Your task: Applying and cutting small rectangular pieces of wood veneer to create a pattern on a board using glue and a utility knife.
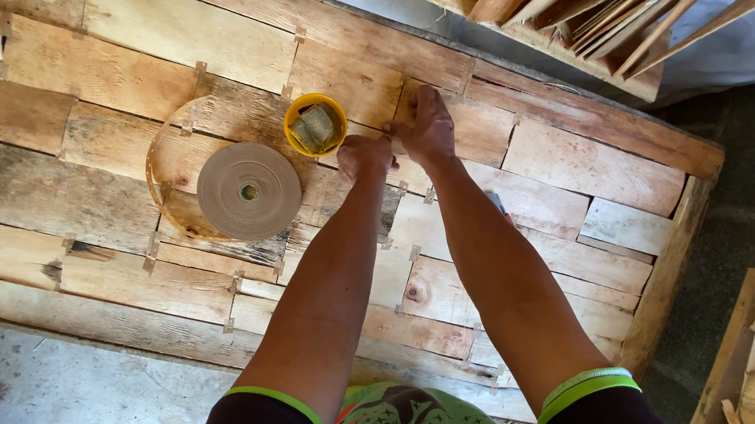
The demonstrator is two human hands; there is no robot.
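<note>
1. The left hand (364, 157) is seen curled into a loose fist, knuckles up, pinching the near end of a small pale tape strip (393, 138) – the strip itself is mostly hidden, so the grip is judged rather than clearly shown.

2. The right hand (426, 126) is laid flat on the veneer sheet (567, 165), fingers together and pressed down, just beyond and to the right of the left hand; the two hands are touching or all but touching at the strip.

3. The strip is found between the hands, on a seam where two veneer pieces meet. Its long axis cannot be made out for certain; it appears to run across the seam, from the left hand toward the right.

4. Just left of the left hand a yellow cup (315, 125) is set on the sheet, a wet-looking sponge (314, 128) inside it – the left hand is plainly the nearer one.

5. Further left, a brown tape roll (249, 190) is lying flat, partly over a thin wooden hoop (157, 156). It is near the left forearm and well apart from the right hand.

6. Many short tape strips are already seen across other seams of the sheet, on both sides of the arms.

7. Loose wood slats (609, 6) are stacked beyond the sheet's far edge, well away from both hands.
</note>
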